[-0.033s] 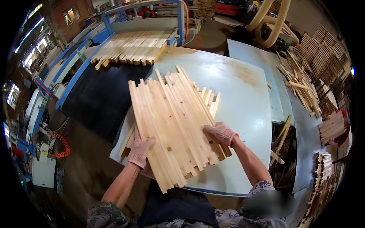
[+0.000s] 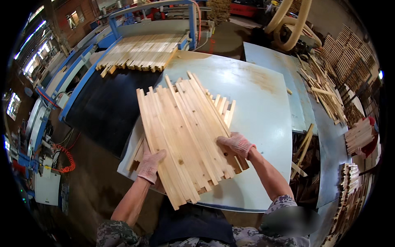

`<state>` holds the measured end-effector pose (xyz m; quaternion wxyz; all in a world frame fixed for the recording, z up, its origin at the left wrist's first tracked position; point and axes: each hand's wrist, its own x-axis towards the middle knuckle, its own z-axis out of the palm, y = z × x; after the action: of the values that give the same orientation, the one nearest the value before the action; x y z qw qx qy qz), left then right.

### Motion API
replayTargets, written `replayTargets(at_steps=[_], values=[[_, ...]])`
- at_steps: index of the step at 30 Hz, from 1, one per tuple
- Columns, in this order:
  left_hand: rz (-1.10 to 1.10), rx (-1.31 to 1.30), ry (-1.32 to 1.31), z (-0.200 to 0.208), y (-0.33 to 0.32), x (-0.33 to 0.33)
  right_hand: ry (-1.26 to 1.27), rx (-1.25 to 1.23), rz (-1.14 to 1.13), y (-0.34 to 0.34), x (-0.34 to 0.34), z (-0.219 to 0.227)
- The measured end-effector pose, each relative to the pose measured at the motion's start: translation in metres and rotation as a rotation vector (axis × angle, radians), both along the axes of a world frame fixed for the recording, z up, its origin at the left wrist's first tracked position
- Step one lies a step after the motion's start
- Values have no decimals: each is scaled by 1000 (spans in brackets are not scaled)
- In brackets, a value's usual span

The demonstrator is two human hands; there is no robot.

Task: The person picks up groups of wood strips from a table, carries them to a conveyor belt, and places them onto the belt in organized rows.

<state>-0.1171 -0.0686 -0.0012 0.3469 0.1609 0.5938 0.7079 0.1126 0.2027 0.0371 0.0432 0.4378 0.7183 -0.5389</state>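
A wide layer of pale wooden strips, laid side by side with uneven ends, lies slanted in front of me. My left hand, in a pinkish knit glove, grips its near left edge, thumb on top and fingers underneath, out of sight. On the right edge my gloved right hand clasps the strips the same way. More strips show beneath, at the upper right and by my left wrist. Under everything is a pale, smooth tabletop; whether the gripped layer is fully off it I cannot tell.
At the far left, a row of strips sits on a blue-framed machine with a black belt. A second bench and loose sticks are on the right. Beyond them, a person in red holds strips.
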Motion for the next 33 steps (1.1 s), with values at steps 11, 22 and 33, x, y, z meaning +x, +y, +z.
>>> replayTargets(at_steps=[11, 22, 33], values=[[-105, 1, 85, 38, 4, 49, 154, -76, -139, -33, 80, 24], [-652, -60, 210, 11, 131, 165, 358, 33, -741, -83, 301, -46], [-727, -497, 375, -48, 173, 209, 223, 67, -800, -91, 340, -72]])
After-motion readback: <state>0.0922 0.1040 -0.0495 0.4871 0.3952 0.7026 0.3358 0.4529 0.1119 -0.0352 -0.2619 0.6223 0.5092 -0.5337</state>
